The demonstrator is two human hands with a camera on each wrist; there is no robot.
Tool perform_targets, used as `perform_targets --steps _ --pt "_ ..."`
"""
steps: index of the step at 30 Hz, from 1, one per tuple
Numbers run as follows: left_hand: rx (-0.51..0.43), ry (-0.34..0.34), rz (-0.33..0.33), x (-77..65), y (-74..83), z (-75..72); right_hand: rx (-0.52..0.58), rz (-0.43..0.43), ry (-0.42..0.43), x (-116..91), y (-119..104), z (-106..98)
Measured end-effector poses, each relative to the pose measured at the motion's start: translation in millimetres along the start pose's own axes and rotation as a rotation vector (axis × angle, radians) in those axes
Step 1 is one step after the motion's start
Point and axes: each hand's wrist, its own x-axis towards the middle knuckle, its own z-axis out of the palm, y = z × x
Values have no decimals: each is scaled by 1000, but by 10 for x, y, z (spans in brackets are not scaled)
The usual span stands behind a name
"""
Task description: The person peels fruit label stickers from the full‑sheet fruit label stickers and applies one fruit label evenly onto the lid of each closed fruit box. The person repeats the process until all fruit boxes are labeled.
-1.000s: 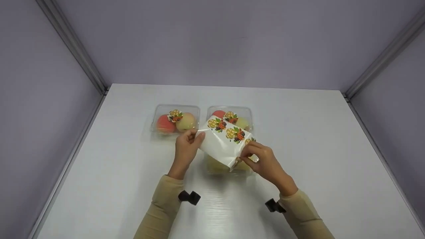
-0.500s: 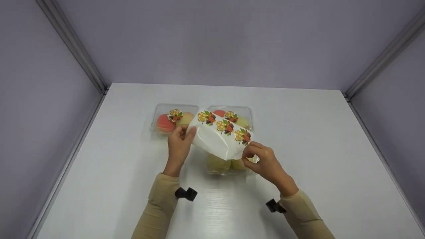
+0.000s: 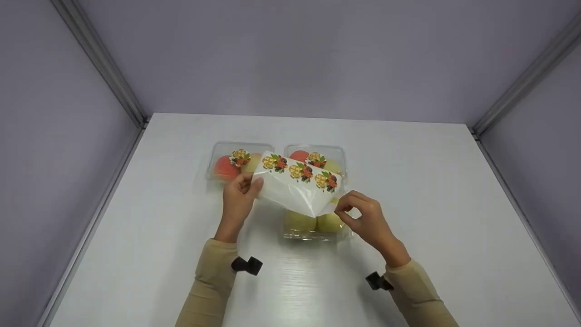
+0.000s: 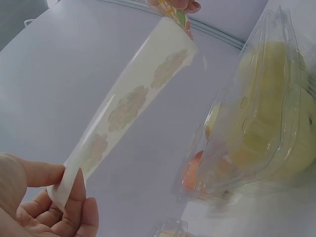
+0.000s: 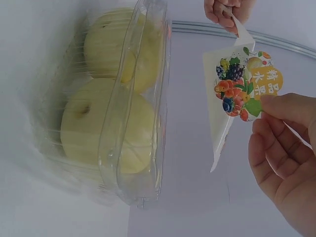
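My left hand (image 3: 238,197) pinches the left end of a glossy white sticker sheet (image 3: 286,193) between thumb and fingers. Several fruit-print stickers line its upper edge in the head view. At the sheet's other end, my right hand (image 3: 365,218) pinches a fruit sticker (image 5: 242,86) with yellow lettering, between thumb and forefinger. That sticker overlaps the sheet in the right wrist view; I cannot tell whether it still clings. Below the sheet stands a clear plastic container (image 3: 313,235) holding pale yellow-green round fruit (image 5: 98,128); the sheet partly covers it.
Behind, two more clear containers stand side by side, the left one (image 3: 218,147) and the right one (image 3: 336,150). Each holds a red and a paler fruit and bears a fruit sticker (image 3: 239,157). Grey walls enclose the white table (image 3: 431,181).
My left hand has moved left, drawing the sheet leftward and flatter, so three stickers show fully on it. My right hand has shifted slightly right, keeping its pinch. The containers have stayed put.
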Motion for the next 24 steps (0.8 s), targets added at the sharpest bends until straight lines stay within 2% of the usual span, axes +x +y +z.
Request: perform_targets --steps 10,15,19,24 --pt "15 23 -41 -2 -137 -145 16 48 -22 -22 34 18" --pt "30 45 -84 12 -209 -238 28 24 -31 -27 52 15" --pt "56 60 -122 16 -284 -306 21 8 -9 -26 62 10" --pt "74 78 -168 37 -383 -378 19 31 19 -29 53 22"
